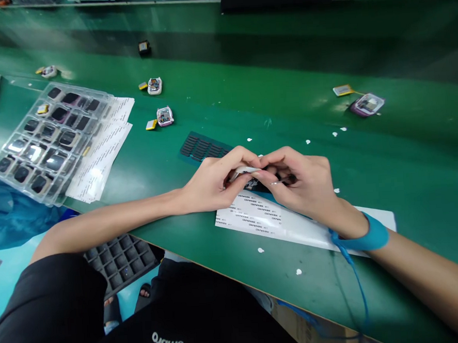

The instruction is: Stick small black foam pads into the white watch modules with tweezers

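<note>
My left hand [217,180] is closed around a small white watch case [246,169], which the fingers largely cover. My right hand [299,180] meets it from the other side, thumb and fingertips pinched at the edge of the case. A thin metal tool [276,182], perhaps tweezers, pokes out between the right fingers. Right below both hands lies a white printed backing sheet [251,219]. Just behind them, a sheet of black adhesive pieces [202,146] lies on the green bench.
A clear tray [29,137] of watch units stands at the left on printed sheets [100,169]. Opened watches with batteries [165,116] [367,104] lie farther back. White tabs [299,272] are scattered about. A blue wrist strap [372,235] trails a cord over the bench edge.
</note>
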Demonstrator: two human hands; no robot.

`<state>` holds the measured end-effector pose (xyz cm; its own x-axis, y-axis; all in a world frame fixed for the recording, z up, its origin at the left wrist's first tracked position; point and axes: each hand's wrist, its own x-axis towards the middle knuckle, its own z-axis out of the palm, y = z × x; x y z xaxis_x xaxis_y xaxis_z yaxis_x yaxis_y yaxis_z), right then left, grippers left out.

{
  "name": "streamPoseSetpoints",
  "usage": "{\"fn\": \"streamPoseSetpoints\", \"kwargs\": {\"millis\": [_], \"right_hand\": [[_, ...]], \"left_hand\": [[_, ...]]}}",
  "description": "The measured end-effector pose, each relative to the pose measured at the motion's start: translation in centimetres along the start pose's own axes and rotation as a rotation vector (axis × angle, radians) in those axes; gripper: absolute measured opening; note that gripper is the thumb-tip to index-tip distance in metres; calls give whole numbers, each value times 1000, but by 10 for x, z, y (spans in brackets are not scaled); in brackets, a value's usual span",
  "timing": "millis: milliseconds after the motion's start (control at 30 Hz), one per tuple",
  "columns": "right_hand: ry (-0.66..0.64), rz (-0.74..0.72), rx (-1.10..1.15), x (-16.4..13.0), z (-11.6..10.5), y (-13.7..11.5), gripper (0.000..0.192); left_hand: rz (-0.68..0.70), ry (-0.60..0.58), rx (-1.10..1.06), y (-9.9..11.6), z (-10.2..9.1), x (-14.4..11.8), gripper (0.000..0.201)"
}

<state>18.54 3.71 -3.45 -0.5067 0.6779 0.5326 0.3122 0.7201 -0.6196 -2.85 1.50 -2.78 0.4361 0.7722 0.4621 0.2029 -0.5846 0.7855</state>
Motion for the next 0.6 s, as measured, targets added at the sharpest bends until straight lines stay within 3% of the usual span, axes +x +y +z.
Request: {"fn": "streamPoseSetpoints", "kwargs": {"millis": [200, 333, 400, 500, 567, 600], "right_hand": [[5, 15, -46, -2, 1, 0, 8], [54, -79, -132, 2, 3, -1, 5], [90, -148, -193, 6, -2, -2, 19], [148, -243, -281, 11, -24, -7, 46], [173, -134, -330, 9, -43, -17, 69], [180, 13, -308, 7, -52, -23, 78]], "left_hand": [[1, -20, 21, -3, 0, 0, 13], [-33, 1, 51, -4, 0, -1, 10], [12, 37, 55, -1, -1, -3, 13], [194, 20, 40, 7, 0, -9, 12], [343, -37, 34, 12, 1, -15, 12], [409, -68, 40, 14, 3, -18, 14]]}}
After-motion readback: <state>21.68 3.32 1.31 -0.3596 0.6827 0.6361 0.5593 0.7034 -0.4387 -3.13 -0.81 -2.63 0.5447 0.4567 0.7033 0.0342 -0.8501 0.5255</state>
